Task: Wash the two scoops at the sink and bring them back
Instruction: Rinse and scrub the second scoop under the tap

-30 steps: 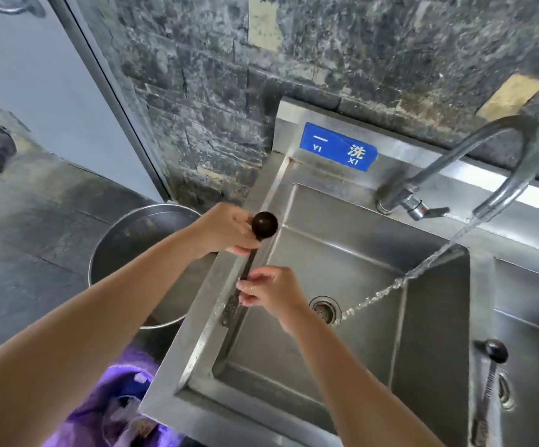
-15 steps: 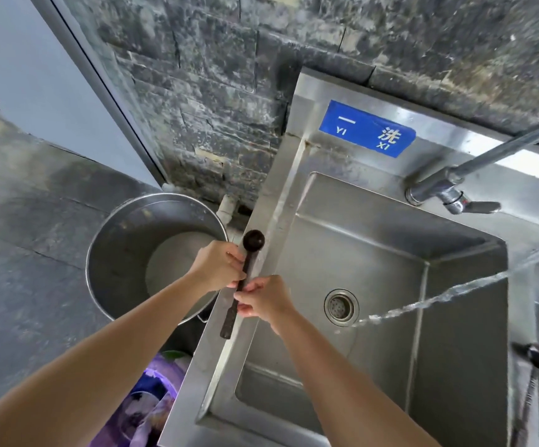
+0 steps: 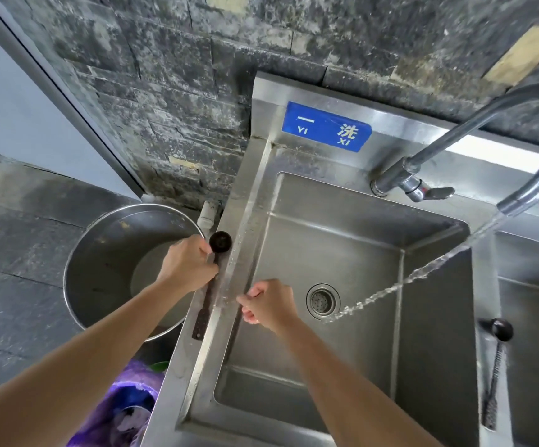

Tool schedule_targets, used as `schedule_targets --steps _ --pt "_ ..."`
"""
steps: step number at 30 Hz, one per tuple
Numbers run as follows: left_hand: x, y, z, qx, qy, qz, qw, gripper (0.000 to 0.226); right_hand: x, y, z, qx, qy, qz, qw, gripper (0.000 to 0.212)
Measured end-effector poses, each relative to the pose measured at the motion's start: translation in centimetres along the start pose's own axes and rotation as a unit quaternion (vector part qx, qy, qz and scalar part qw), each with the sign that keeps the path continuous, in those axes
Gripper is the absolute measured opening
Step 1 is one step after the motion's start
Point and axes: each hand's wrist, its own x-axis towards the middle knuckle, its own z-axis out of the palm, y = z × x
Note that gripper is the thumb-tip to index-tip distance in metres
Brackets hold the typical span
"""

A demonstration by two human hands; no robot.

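One scoop (image 3: 211,279) is held at the left rim of the sink (image 3: 245,240); the second scoop (image 3: 495,366) waits on the divider to the right.

The left hand (image 3: 187,266) is closed round the upper handle, bowl pointing away, long axis running along the rim toward the body. The right hand (image 3: 266,304), loosely curled and holding nothing, is just beside the handle's lower end. The other scoop lies well apart, nearer the right hand, beyond the running water (image 3: 390,290).
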Motion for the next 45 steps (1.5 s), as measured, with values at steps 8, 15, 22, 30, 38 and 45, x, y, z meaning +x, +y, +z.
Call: schedule_targets --steps 8,15,22,30,38,45 --pt "-5.0 15.3 8.1 -0.445 -0.241 -0.132 0.852 0.016 -4.0 8.0 -14.9 0.085 0.152 0.090 0.981 0.025" --pt "-8.7 24.6 18.6 -0.622 -0.296 -0.250 0.681 0.042 -8.9 18.1 -27.0 0.158 0.275 0.126 0.940 0.022" --pt "-9.5 25.3 21.3 -0.659 -0.216 -0.277 0.665 0.032 -11.1 25.7 -35.0 0.106 0.395 0.160 0.898 0.023" --pt "-10.3 26.3 21.3 -0.673 -0.164 -0.254 0.675 0.029 -10.4 28.6 -33.9 -0.042 0.238 0.166 0.956 0.032" --pt "-9.5 26.2 21.6 -0.690 -0.145 -0.244 0.665 0.030 -9.4 26.3 -32.4 -0.107 0.197 0.081 0.971 0.022" --pt "-9.1 23.9 21.6 -0.641 -0.130 -0.237 0.719 0.030 -8.4 18.5 -26.5 -0.204 0.085 -0.089 0.971 0.016"
